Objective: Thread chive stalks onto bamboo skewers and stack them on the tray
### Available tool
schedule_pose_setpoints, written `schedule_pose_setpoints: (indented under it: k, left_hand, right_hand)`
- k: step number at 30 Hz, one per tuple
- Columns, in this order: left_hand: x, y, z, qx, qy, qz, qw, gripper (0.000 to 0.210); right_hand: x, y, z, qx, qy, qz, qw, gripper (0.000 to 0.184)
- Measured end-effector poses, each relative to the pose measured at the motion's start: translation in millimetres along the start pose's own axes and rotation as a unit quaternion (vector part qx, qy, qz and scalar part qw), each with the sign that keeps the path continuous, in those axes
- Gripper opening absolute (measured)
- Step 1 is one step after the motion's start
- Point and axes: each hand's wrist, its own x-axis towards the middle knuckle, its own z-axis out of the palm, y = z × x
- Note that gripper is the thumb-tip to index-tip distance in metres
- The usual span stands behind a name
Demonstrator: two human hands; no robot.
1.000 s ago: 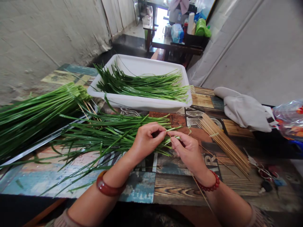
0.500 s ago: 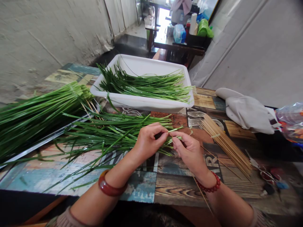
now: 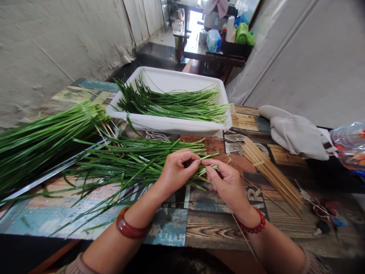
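Fingers pinching: left hand on a stem, right hand on a skewer; white tub holds greens (tray too).

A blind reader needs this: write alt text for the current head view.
A person's left hand pinches a pale green stalk, right hand close beside, over loose greens on a patchwork table. Beyond sits a white tub of more greens; bundled sticks lie at right.
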Motion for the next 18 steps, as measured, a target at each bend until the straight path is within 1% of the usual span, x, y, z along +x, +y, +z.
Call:
schedule_pose_setpoints:
  k: [8, 18]
  left_hand:
    - [-0.7, 1.4, -0.2, 0.013, -0.005, 0.019, 1.000, 0.015]
    - [-5.8, -5.6, 2.0, 0.053, -0.014, 0.054, 0.997, 0.013]
  right_hand:
    - [0.1, 0.4, 0.2, -0.001, 0.005, 0.005, 1.000, 0.026]
    - [1.1, 6.8, 2.6, 0.028, 0.000, 0.012, 1.000, 0.021]
